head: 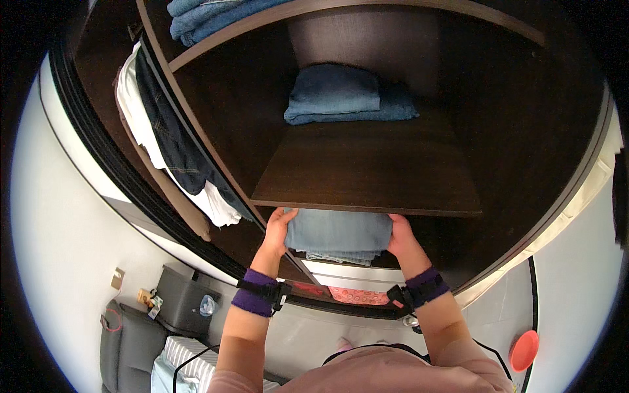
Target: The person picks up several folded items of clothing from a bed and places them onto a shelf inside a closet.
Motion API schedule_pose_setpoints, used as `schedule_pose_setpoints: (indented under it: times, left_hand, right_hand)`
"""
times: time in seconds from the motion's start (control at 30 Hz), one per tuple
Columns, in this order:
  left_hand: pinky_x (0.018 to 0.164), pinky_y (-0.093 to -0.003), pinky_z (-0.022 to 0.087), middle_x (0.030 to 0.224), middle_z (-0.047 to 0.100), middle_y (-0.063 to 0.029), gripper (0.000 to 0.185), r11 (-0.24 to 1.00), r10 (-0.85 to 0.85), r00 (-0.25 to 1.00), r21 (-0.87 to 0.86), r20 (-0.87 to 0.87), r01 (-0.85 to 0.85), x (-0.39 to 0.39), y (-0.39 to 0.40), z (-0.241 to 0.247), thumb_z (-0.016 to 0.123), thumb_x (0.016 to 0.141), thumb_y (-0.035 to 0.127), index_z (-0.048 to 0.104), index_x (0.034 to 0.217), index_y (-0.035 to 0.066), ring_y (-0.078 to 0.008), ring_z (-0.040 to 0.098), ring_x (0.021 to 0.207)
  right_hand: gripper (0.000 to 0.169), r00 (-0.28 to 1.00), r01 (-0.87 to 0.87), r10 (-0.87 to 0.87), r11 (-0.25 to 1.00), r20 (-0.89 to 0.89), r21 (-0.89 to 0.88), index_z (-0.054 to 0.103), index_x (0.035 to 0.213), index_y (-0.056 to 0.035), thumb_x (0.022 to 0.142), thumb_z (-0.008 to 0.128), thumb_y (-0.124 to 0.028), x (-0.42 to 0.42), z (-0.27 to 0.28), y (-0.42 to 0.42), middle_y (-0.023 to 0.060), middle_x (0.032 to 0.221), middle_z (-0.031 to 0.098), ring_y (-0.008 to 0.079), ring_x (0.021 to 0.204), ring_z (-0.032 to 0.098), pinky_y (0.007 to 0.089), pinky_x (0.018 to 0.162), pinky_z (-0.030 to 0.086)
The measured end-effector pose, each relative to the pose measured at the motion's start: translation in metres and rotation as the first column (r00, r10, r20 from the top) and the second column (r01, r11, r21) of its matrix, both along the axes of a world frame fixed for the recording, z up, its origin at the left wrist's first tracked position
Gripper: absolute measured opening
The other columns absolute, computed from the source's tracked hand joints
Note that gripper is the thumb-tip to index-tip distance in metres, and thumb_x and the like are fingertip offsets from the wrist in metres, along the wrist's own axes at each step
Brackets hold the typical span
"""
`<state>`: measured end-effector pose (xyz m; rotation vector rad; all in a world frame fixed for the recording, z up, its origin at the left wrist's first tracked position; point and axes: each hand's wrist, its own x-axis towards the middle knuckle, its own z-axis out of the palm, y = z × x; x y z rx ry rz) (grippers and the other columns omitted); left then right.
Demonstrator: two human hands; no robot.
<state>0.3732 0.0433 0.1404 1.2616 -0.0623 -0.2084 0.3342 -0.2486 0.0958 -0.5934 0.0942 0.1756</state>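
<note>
Between my two hands is a folded piece of light blue denim, just under the front edge of a dark wooden shelf. My left hand grips its left side, thumb on top. Its right side is gripped by my right hand, whose fingertips are partly hidden. More folded denim shows directly beneath the piece; I cannot tell whether they touch. The back part of the held denim is hidden by the shelf. On that shelf lie folded darker blue jeans.
Left of an upright divider hang dark and white garments. Folded jeans lie on a higher shelf. Below are a white drawer front and a pink patterned item. A grey sofa and a red basin stand on either side.
</note>
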Motion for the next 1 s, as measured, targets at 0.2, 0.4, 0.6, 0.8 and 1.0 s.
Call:
schedule_pose_setpoints:
  times: [0.2, 0.4, 0.6, 0.8, 1.0]
  left_hand:
    - [0.092, -0.0406, 0.043, 0.126, 0.053, -0.0109, 0.047, 0.919, 0.255, 0.927, 0.230, 0.275, -0.321, 0.060, 0.006, -0.012, 0.058, 0.089, 0.025, 0.046, 0.128, 0.002, -0.0279, 0.052, 0.112]
    - [0.095, -0.0479, 0.037, 0.112, 0.058, -0.0226, 0.031, 0.358, -0.171, 0.526, 0.550, 0.833, -0.754, 0.033, 0.003, -0.022, 0.054, 0.086, 0.018, 0.059, 0.110, 0.000, -0.0411, 0.051, 0.107]
    - [0.093, -0.0502, 0.037, 0.108, 0.060, -0.0206, 0.033, 0.226, -0.371, 0.428, 0.527, 0.824, -0.819, 0.028, -0.023, -0.030, 0.052, 0.085, 0.024, 0.061, 0.108, 0.003, -0.0401, 0.057, 0.097]
    - [0.094, -0.0495, 0.036, 0.104, 0.062, -0.0188, 0.033, 0.214, -0.343, 0.516, 0.601, 0.785, -0.770, 0.035, -0.027, -0.033, 0.048, 0.089, 0.027, 0.062, 0.107, 0.003, -0.0381, 0.056, 0.101]
    - [0.105, -0.0543, 0.022, 0.131, 0.043, -0.0204, 0.041, 0.109, -0.319, 0.560, 0.617, 0.764, -0.780, -0.002, -0.024, -0.045, 0.046, 0.092, 0.028, 0.048, 0.126, 0.004, -0.0407, 0.034, 0.124]
  right_hand:
    - [0.037, 0.993, 0.113, -0.115, 0.992, 0.039, 0.061, 0.055, 0.117, -0.0041, 0.093, 0.052, -0.032, 0.063, -0.014, 0.029, 0.0103, 0.116, 0.059, 0.0240, 0.102, 0.057, 0.0415, 0.084, 0.051]
    - [0.038, 0.995, 0.094, -0.092, 0.992, -0.023, 0.084, 0.054, 0.120, -0.0067, 0.094, 0.050, -0.034, 0.069, -0.028, 0.043, 0.0091, 0.119, 0.057, 0.0249, 0.103, 0.055, 0.0430, 0.083, 0.050]
    - [0.041, 0.986, 0.151, -0.143, 0.982, -0.083, 0.109, 0.049, 0.127, -0.0103, 0.094, 0.047, -0.035, 0.092, -0.049, 0.041, 0.0079, 0.127, 0.053, 0.0267, 0.108, 0.052, 0.0441, 0.089, 0.045]
    - [0.047, 0.878, 0.439, -0.412, 0.488, 0.245, -0.754, 0.047, 0.129, -0.0096, 0.090, 0.054, -0.034, 0.080, -0.055, 0.044, 0.0095, 0.136, 0.043, 0.0314, 0.121, 0.042, 0.0419, 0.098, 0.036]
    - [0.039, 0.663, 0.730, 0.097, -0.302, 0.742, -0.613, 0.054, 0.118, -0.0063, 0.088, 0.059, -0.030, -0.011, 0.006, 0.066, 0.0191, 0.125, 0.047, 0.0407, 0.118, 0.040, 0.0461, 0.100, 0.033]
